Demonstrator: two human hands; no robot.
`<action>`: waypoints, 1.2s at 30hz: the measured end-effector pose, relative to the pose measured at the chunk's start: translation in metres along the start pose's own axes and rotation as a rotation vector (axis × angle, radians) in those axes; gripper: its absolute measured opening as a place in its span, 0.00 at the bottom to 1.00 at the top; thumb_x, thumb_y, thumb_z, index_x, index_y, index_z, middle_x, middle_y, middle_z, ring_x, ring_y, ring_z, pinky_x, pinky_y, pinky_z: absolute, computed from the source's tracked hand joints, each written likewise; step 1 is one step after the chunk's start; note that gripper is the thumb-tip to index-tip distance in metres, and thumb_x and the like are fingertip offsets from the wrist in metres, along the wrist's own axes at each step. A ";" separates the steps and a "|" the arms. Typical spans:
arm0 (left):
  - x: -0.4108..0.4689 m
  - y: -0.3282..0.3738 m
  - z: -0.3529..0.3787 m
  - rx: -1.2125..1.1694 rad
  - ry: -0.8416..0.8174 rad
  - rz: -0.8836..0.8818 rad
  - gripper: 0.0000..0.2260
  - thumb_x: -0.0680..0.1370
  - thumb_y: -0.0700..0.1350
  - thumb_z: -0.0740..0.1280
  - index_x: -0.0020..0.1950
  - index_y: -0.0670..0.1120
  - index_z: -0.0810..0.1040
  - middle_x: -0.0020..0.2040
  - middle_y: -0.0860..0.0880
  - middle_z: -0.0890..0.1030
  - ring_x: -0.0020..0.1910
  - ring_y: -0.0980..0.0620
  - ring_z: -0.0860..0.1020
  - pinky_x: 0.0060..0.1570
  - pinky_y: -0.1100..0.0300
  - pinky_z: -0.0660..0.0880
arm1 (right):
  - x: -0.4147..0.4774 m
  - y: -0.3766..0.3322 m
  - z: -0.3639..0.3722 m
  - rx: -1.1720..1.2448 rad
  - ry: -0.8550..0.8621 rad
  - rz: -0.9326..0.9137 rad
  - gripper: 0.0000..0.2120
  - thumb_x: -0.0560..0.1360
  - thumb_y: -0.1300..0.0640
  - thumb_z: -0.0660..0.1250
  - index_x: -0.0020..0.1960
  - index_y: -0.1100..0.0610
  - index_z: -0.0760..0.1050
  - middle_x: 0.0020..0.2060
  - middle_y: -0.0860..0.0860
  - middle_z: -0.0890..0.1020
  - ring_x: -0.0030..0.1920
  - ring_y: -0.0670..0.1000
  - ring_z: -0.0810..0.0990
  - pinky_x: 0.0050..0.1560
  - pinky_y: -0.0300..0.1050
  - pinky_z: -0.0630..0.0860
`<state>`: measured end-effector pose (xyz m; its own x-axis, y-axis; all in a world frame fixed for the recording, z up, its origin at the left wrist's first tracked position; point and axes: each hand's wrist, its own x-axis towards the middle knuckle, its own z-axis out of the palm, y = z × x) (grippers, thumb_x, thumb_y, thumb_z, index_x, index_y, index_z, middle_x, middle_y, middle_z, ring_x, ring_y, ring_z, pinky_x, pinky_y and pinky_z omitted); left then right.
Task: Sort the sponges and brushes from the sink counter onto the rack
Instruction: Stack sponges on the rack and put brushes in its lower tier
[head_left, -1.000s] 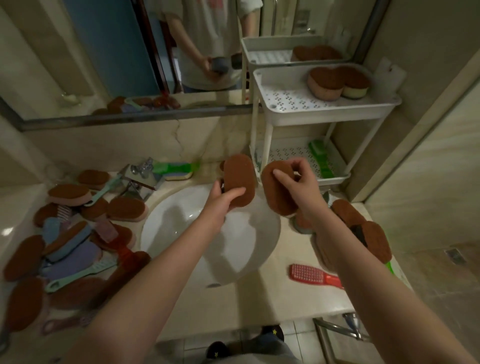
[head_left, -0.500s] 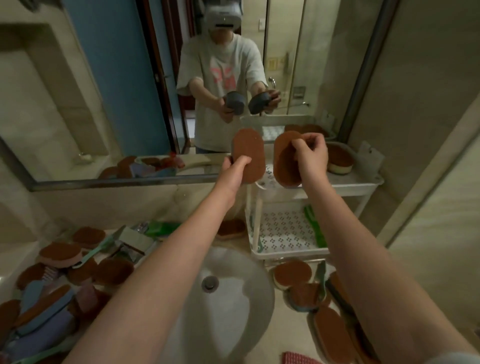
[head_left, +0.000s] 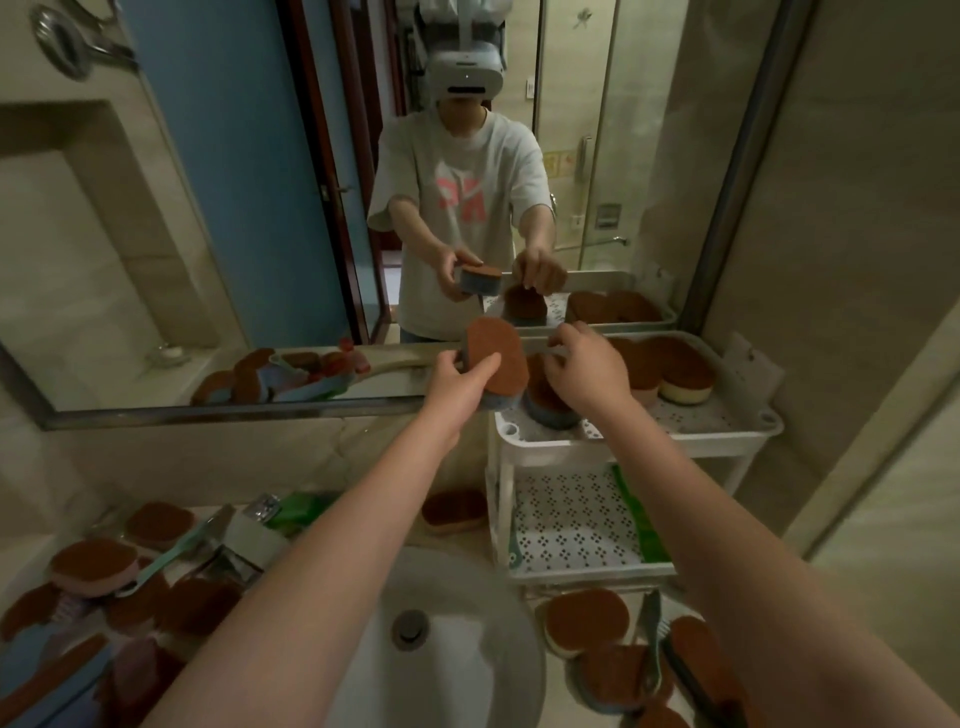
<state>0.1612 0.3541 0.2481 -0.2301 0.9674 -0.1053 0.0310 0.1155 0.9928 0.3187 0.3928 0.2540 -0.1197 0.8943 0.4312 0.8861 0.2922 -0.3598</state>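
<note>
Bathroom tile and a wide mirror (head_left: 208, 208) fill the wall ahead of me, with the white two-tier rack (head_left: 639, 441) standing at the right end of the sink counter (head_left: 332, 519). My left hand (head_left: 460, 382) is closed around a brown-topped sponge (head_left: 496, 364), thumb across its face and fingers behind its blue-grey underside, held up at the near left corner of the rack's top tray. My right hand (head_left: 587, 371) is curled over a second sponge (head_left: 550, 408) whose blue base sits on that top tray; the hand covers most of it, so I cannot tell how firmly the fingers grip it. Farther right on the same tray lie two more brown sponges (head_left: 670, 369), touching each other, one showing a cream-coloured base. On the lower tray a green brush (head_left: 641, 525) lies along the right side, partly behind my right forearm.

Below the rack, several brown sponges (head_left: 587, 621) and a dark-handled brush (head_left: 649, 634) crowd the counter, some cut off by my arm and the bottom edge. Another sponge (head_left: 454, 512) rests behind the basin (head_left: 441, 649), just left of the rack's leg. To the left of the basin a dim heap of sponges and brushes (head_left: 114, 597) overlaps so much that I cannot count them; a pale teal handle (head_left: 176, 551) runs across it. Something green (head_left: 298, 509) lies by the metal tap (head_left: 244, 545), too blurred to name.
</note>
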 end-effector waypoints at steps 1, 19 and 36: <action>0.001 -0.001 0.000 0.012 0.015 0.008 0.27 0.74 0.54 0.69 0.68 0.45 0.64 0.64 0.46 0.74 0.60 0.47 0.75 0.61 0.46 0.74 | -0.004 0.002 -0.002 -0.019 -0.048 -0.053 0.12 0.75 0.52 0.62 0.56 0.54 0.76 0.52 0.52 0.80 0.50 0.55 0.78 0.49 0.52 0.77; 0.017 0.034 0.039 0.616 0.029 0.102 0.22 0.75 0.51 0.68 0.64 0.41 0.67 0.61 0.43 0.75 0.57 0.43 0.76 0.39 0.57 0.75 | -0.006 0.053 -0.013 0.144 -0.302 0.090 0.20 0.77 0.44 0.63 0.65 0.51 0.75 0.65 0.49 0.77 0.65 0.52 0.73 0.67 0.54 0.68; 0.019 0.012 0.039 1.209 0.096 0.282 0.27 0.75 0.63 0.59 0.68 0.47 0.69 0.67 0.43 0.67 0.67 0.42 0.63 0.63 0.46 0.67 | -0.006 0.058 -0.009 0.136 -0.298 0.080 0.20 0.77 0.43 0.62 0.66 0.49 0.74 0.68 0.48 0.74 0.69 0.51 0.69 0.71 0.58 0.61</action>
<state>0.1954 0.3827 0.2555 -0.1388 0.9777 0.1578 0.9540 0.0893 0.2863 0.3743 0.4015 0.2381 -0.1957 0.9701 0.1435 0.8324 0.2417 -0.4987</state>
